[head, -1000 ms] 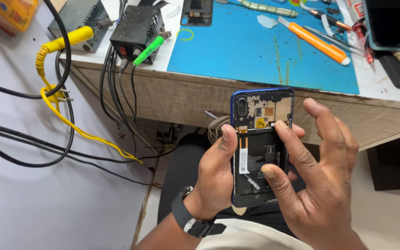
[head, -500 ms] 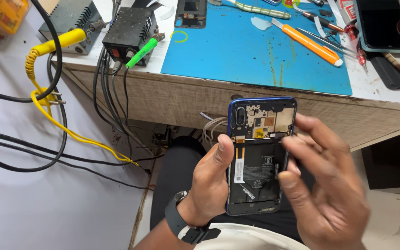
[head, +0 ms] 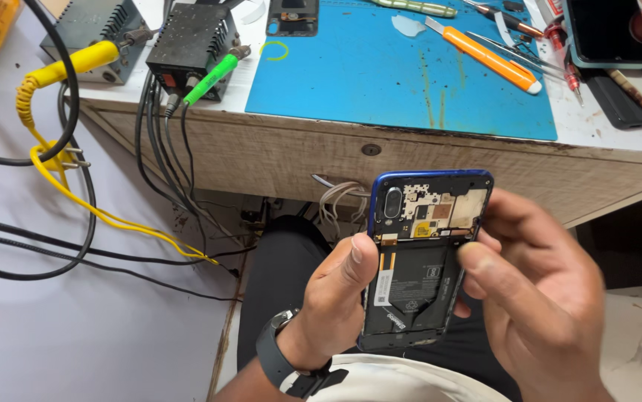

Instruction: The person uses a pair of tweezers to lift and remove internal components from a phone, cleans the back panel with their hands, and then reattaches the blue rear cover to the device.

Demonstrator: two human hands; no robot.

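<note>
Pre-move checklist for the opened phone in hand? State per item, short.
1. Phone held by both hands: ok. Left hand grips its left edge, thumb on the battery side; right hand holds the right edge.
2. Back cover off, insides exposed: ok. Board at the top and black battery both show.
3. Phone clear of the bench edge: ok, it is held over the lap, below the bench.
4. Blue mat has bare space: ok.
5. Orange-handled tool in reach: ok, lying on the mat.
6. Screws all out: cannot tell, too small.
</note>
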